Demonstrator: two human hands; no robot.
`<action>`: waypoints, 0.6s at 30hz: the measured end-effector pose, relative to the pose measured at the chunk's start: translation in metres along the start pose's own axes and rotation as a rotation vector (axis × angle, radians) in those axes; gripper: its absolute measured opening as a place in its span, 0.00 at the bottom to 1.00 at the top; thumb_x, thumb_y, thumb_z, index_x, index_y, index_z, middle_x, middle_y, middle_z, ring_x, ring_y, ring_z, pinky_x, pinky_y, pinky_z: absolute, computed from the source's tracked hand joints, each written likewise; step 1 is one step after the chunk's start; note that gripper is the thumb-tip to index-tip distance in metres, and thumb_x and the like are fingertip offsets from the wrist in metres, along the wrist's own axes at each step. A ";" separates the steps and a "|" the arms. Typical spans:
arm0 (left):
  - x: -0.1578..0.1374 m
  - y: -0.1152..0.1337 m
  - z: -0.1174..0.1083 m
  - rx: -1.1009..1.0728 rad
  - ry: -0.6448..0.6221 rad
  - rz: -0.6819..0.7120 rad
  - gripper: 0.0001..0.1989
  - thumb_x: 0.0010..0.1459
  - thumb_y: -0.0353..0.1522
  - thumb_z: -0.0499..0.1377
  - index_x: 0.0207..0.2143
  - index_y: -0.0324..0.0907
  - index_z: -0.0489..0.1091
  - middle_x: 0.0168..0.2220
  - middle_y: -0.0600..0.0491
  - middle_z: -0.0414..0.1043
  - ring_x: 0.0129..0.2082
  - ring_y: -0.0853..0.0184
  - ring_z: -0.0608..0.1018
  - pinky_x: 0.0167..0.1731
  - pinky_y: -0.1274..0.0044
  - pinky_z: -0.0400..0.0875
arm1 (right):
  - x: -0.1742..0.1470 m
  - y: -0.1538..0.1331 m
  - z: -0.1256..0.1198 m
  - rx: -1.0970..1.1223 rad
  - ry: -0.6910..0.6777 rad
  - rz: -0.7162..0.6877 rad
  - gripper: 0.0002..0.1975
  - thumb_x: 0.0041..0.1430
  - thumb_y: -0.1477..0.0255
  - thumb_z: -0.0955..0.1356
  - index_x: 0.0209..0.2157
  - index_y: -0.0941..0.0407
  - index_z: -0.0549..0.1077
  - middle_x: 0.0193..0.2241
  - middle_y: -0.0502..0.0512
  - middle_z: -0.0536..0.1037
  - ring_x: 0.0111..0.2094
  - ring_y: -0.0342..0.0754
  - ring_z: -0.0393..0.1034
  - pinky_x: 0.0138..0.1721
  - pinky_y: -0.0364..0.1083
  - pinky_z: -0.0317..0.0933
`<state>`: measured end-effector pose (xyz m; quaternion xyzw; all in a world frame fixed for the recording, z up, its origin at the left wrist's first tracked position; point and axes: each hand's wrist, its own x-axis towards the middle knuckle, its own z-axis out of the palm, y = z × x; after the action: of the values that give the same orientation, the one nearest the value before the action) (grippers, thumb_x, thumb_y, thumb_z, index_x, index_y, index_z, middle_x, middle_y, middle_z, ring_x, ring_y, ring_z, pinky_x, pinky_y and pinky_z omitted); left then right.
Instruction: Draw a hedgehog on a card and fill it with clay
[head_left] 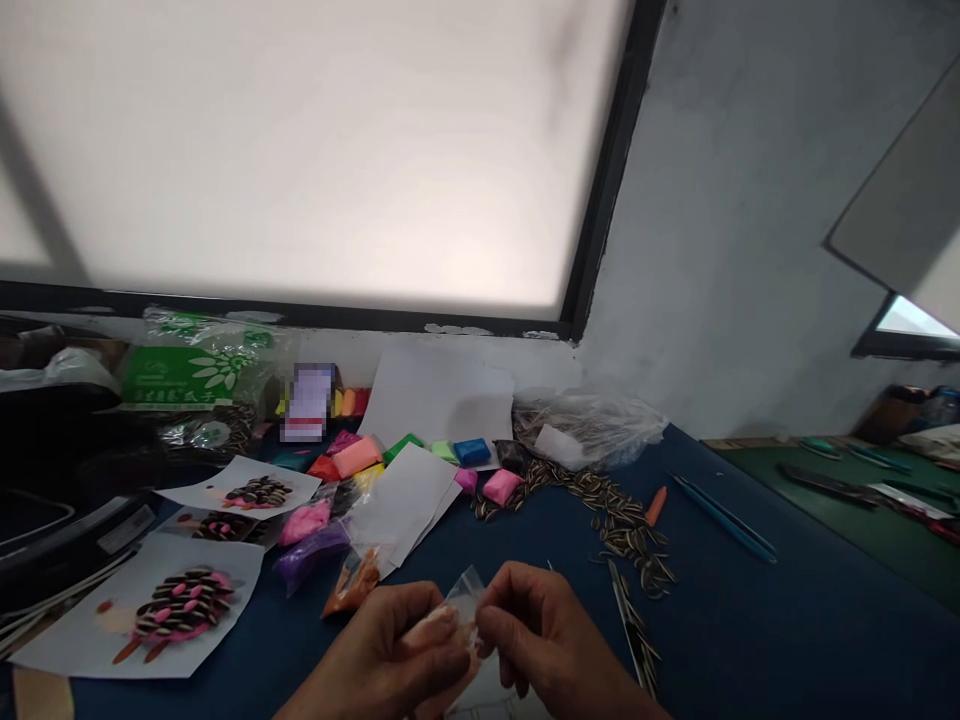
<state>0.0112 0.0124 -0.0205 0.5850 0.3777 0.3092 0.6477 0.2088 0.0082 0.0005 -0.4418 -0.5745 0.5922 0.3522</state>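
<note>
A: What lies around, starting at the left?

B: A dark case (101, 545) with a pale label, then white cards (64, 650) bearing hedgehog-like figures made of striped seeds and pink material. Behind them is a green-and-clear bag (169, 378), and right of it a blurred-out upright thing (307, 400).

A: And in the middle?

B: A loose cluster of coloured packets (358, 457), pink, green and blue among them, with white sheets (397, 498) by them. Nearer lie a purple packet (311, 552) and an orange-brown bag (351, 588).

A: Farther right?

B: A crumpled clear bag (622, 425), scattered loose seeds (626, 515), an orange stub (657, 506), a slim dark tool (628, 615) and blue tweezers (727, 522).

A: The surface and room?

B: A bright pane (322, 150) in a dark frame, then a grey wall (727, 250). Below is a dark blue tabletop (540, 535); at far right, a green surface (765, 465) with tools.

A: And the hands?

B: The left hand (397, 645) is curled closed, gripping a small clear bag (466, 588) low at centre, with peach-coloured stuff (433, 630). The right hand (536, 625) pinches the bag's other side between thumb and finger. Fingers block part of it, so I can't tell whether its mouth is open.
</note>
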 end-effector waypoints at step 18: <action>0.002 0.014 -0.006 0.223 0.170 0.034 0.30 0.52 0.60 0.60 0.22 0.43 0.68 0.21 0.59 0.61 0.25 0.67 0.64 0.26 0.77 0.57 | -0.002 0.003 0.003 0.009 -0.063 -0.009 0.13 0.57 0.62 0.71 0.28 0.56 0.69 0.22 0.46 0.68 0.21 0.40 0.61 0.23 0.41 0.57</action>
<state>0.0075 0.0188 -0.0074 0.6315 0.4532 0.3249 0.5388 0.2067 0.0049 -0.0020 -0.4189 -0.5845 0.6069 0.3385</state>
